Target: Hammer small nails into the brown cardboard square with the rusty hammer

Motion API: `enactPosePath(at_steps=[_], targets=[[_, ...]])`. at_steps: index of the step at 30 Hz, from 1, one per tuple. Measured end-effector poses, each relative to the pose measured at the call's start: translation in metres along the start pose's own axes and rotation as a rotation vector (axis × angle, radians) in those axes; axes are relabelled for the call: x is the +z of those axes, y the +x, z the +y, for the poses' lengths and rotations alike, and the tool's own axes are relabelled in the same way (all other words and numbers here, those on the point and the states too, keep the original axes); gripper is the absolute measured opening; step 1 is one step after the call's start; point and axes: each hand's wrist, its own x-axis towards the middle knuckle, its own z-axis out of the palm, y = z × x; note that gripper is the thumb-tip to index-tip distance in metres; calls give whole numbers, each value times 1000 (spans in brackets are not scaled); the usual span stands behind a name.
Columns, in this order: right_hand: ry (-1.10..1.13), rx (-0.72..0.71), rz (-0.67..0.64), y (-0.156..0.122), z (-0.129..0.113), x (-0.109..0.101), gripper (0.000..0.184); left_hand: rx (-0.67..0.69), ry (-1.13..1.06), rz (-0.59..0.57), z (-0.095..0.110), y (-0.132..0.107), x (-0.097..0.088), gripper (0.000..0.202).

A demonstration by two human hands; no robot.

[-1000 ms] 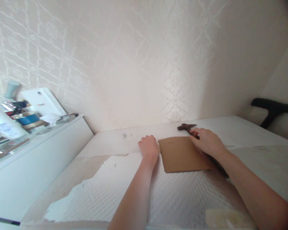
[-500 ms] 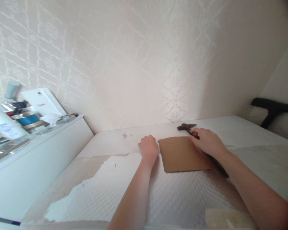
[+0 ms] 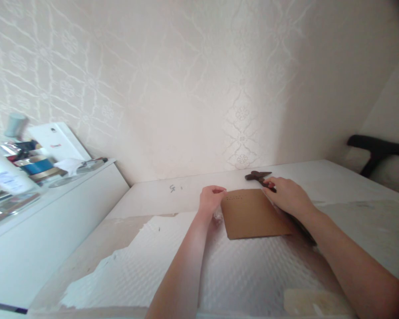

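Observation:
A brown sheet (image 3: 252,212) with a row of small holes near its far edge lies flat on a white textured mat (image 3: 153,261) on the table. My left hand (image 3: 212,198) hovers at the sheet's far left corner with its fingers curled together; what they pinch, if anything, I cannot make out. My right hand (image 3: 287,197) rests on the sheet's right edge, closed over the handle of a dark hammer-like tool (image 3: 257,176). The tool's head points to the wall and its handle runs back under my forearm.
A white cabinet (image 3: 53,212) stands to the left, carrying bottles, a blue roll (image 3: 38,166) and a white board (image 3: 58,139). The patterned wall closes the table's far side. A black chair arm (image 3: 377,148) sticks out at right. A pale scrap (image 3: 314,302) lies near the front edge.
My left hand has risen from a fist resting on the table and shifted slightly right to the sheet's far left corner. The right hand, tool and sheet have stayed put.

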Motion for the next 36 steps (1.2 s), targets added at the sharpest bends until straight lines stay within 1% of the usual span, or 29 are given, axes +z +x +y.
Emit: enactPosePath(at_steps=[4,8,13,20,25,31,36], targets=[[-10,1,2,0,0,0,28,5,21,7,-1,0,0,15],[-34,7,-4,0,1,0,29,14,105,20,2,-2,-2,15],[-67,36,-9,0,0,0,31,11,143,-5,4,-5,-3,16],[-114,180,-55,-8,-4,-3,38,32,200,-20,3,-7,-1,14],[-148,237,-126,-12,-7,-6,46,48,243,-47,5,-8,-2,15],[-144,238,-164,-14,-7,-7,48,37,264,-44,7,-10,-3,16],[-140,232,-180,-13,-6,-7,45,53,241,-48,3,-7,-1,15]])
